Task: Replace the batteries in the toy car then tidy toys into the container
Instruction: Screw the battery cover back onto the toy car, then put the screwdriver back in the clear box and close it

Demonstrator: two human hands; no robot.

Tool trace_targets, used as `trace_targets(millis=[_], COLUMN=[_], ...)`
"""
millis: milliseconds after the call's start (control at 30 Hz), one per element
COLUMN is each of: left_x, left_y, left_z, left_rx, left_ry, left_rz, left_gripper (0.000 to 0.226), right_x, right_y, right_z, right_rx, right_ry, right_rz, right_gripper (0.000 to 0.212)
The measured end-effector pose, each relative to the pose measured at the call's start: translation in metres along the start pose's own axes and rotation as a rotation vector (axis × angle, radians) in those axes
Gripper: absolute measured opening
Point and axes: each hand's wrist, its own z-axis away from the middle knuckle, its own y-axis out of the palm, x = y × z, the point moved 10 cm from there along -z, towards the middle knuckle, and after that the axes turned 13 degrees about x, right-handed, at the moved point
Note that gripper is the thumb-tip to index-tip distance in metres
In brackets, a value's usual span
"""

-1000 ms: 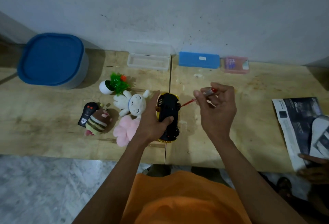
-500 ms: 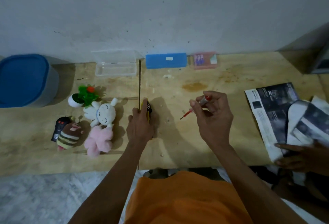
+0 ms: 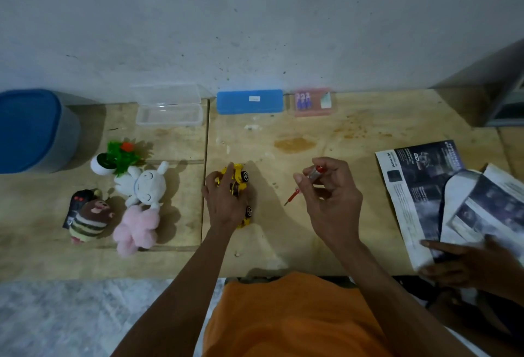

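The left hand (image 3: 224, 200) lies over the yellow toy car (image 3: 239, 183) on the bench (image 3: 283, 243), fingers wrapped round it; right of the car, the right hand (image 3: 331, 200) pinches a red-tipped screwdriver (image 3: 307, 183); plush toys (image 3: 136, 209) lie left of the car.

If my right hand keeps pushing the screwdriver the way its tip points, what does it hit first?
Probably the bare table. The right hand aims the screwdriver down-left toward the yellow toy car, but depth is unclear.

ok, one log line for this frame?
left hand: on yellow car, car on table | right hand: holds red screwdriver, tip off the car | toys: out of blue-lidded container
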Motion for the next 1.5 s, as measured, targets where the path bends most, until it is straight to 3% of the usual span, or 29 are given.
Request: trace_targets(millis=[267, 700, 767, 867, 967, 1133, 1267, 1333, 1500], left_x=[-0.010, -0.010, -0.007, -0.003, 0.007, 0.015, 0.032, 0.040, 0.072], left_y=[0.014, 0.012, 0.014, 0.011, 0.004, -0.035, -0.101, -0.137, -0.209], left_z=[0.011, 0.010, 0.009, 0.012, 0.020, 0.031, 0.009, -0.007, -0.072], left_rx=[-0.001, 0.089, 0.124, 0.142, 0.100, -0.032, -0.198, -0.268, -0.244], left_ry=[0.039, 0.038, 0.039, 0.035, 0.002, 0.047, 0.097, 0.136, 0.128], left_rz=[-0.219, -0.285, -0.281, -0.244, -0.149, -0.032, -0.013, 0.019, 0.020], left_gripper=[0.058, 0.058, 0.062, 0.085, 0.082, 0.067, 0.054, 0.047, 0.046], right_x=[0.002, -0.015, -0.024, -0.044, -0.053, -0.059, -0.046, -0.034, -0.006], right_y=[0.008, 0.037, 0.037, 0.042, 0.052, 0.082, 0.121, 0.148, 0.233], right_z=[-0.003, -0.004, -0.003, -0.001, -0.006, -0.020, -0.050, -0.070, -0.124], right_rx=[0.022, 0.065, 0.053, 0.063, 0.137, 0.268, 0.260, 0.252, 0.296], right_ry=[-0.010, 0.118, 0.187, 0.283, 0.289, 0.325, 0.256, 0.191, 0.059], right_rz=[0.023, 0.016, -0.033, -0.119, -0.059, 0.036, 0.092, 0.161, 0.281], right_gripper=[0.033, 0.044, 0.038, 0.025, 0.025, 0.023, 0.004, 0.006, 0.009])
